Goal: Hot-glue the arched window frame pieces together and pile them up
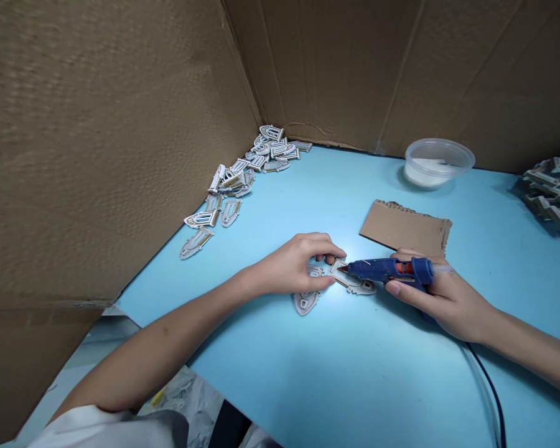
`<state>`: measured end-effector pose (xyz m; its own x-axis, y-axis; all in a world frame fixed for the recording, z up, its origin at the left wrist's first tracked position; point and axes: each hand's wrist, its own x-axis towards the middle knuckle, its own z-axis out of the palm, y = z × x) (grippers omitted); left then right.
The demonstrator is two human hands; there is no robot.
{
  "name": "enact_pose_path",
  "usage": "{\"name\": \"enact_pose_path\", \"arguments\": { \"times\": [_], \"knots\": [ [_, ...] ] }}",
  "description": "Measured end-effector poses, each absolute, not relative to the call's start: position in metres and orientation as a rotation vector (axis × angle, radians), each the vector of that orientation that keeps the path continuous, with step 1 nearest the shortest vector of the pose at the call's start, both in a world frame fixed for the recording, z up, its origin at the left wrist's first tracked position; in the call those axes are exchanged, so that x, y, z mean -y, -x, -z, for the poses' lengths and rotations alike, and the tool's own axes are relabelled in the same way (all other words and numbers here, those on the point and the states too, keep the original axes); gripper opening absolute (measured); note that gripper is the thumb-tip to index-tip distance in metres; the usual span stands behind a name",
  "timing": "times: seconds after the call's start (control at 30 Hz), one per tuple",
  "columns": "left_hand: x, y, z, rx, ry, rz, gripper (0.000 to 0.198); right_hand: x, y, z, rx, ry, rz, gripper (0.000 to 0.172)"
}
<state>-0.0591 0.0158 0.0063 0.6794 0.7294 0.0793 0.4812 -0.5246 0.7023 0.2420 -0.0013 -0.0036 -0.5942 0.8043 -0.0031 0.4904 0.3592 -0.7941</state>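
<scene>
My right hand is wrapped round a blue glue gun, its nozzle pointing left. The nozzle tip is at a white arch-shaped piece lying on the blue table. My left hand has its fingers curled over the left end of that piece, thumb and fingertips at its edges. A second arch-shaped piece lies partly under the left hand, its rounded end toward me. Whether the two pieces touch is hidden by the fingers.
Several finished-looking arch pieces lie along the left cardboard wall. Behind the gun are a cardboard scrap and a clear round tub. More pieces are heaped far right. A black cord trails toward the front.
</scene>
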Motion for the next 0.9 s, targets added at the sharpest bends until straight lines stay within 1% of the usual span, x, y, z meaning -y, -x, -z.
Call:
{"name": "enact_pose_path", "arguments": {
  "times": [0.9],
  "knots": [
    [-0.0158,0.0582,-0.0066,-0.943,-2.216,-0.483,0.037,0.0005,-0.2424,0.0021,2.278,1.121,-1.069,0.040]
  ]
}}
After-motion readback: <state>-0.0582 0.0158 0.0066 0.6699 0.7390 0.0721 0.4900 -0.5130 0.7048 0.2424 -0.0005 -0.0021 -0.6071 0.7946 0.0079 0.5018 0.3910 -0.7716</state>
